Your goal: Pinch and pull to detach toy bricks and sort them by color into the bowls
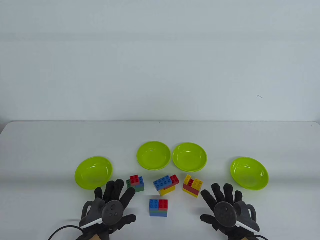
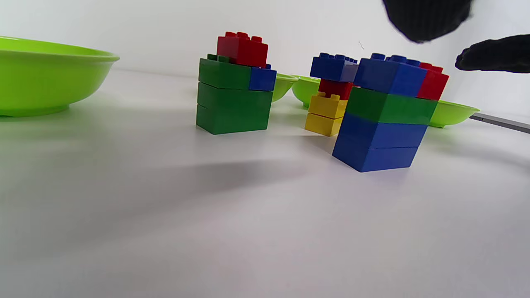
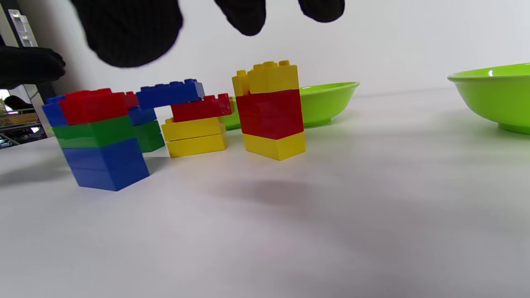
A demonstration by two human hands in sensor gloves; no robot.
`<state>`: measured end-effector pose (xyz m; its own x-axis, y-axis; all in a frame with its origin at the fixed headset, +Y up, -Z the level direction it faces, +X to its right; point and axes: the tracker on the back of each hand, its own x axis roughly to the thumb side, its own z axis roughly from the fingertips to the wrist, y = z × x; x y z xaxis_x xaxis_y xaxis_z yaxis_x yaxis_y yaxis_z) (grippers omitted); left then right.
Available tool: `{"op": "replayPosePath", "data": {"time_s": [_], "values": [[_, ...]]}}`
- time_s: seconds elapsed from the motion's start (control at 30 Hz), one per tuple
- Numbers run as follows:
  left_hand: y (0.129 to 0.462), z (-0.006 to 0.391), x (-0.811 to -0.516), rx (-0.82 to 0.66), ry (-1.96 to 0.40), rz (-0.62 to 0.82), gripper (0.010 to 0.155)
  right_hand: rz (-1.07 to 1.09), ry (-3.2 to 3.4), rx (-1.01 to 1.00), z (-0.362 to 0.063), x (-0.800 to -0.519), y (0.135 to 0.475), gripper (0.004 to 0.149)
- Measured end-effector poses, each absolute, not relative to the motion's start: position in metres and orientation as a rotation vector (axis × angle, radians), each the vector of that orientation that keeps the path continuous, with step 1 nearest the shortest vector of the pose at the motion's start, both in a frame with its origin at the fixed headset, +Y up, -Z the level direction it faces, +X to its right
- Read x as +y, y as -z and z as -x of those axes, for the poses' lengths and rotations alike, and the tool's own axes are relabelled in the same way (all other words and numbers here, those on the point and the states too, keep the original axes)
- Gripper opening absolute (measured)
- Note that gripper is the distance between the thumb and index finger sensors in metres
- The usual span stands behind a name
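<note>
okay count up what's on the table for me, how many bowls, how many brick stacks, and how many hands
Green bowls: 4, far left, middle left, middle right, far right
Brick stacks: 4, left, centre, right, front
Gloved hands: 2, left hand, right hand
Total: 10

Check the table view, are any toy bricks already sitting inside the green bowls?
No, all four green bowls show bare insides, and the brick stacks stand on the table.
</note>
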<state>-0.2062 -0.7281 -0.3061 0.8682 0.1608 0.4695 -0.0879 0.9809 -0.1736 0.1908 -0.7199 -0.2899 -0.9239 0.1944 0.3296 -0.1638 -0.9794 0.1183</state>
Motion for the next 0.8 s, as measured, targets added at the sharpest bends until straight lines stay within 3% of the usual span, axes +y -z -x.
{"op": "replayPosePath", "data": {"time_s": [0.8], "values": [[0.3061,0.2066,-0.7263,-0.509,-0.139,0.143,0.089,-0.503,-2.908,0.119,-0.1913,-0.7190,0.2897,0.082]]}}
